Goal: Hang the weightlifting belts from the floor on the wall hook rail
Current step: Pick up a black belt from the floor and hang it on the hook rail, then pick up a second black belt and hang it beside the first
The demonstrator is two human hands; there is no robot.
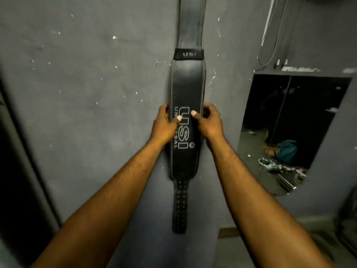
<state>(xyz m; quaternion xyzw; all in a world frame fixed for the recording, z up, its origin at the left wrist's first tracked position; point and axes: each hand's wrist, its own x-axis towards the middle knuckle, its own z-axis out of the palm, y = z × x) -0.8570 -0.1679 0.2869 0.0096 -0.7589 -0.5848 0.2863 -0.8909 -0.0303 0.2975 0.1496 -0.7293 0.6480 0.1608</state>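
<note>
The belt [185, 89] is black leather and hangs straight down, flat against the wall [87, 84], running from 12 o'clock to 6 o'clock with its top out of view. A narrow upper strap passes through a keeper loop [189, 54] marked "USI". Below it the wide back panel, edged in pale stitching, carries "USI UNIVERSAL" printed sideways. At 6 o'clock it narrows to a tongue [180, 209] with two rows of holes. The left hand [164, 124] grips the panel's 9 o'clock edge and the right hand [209, 122] its 3 o'clock edge, thumbs on the face.
</note>
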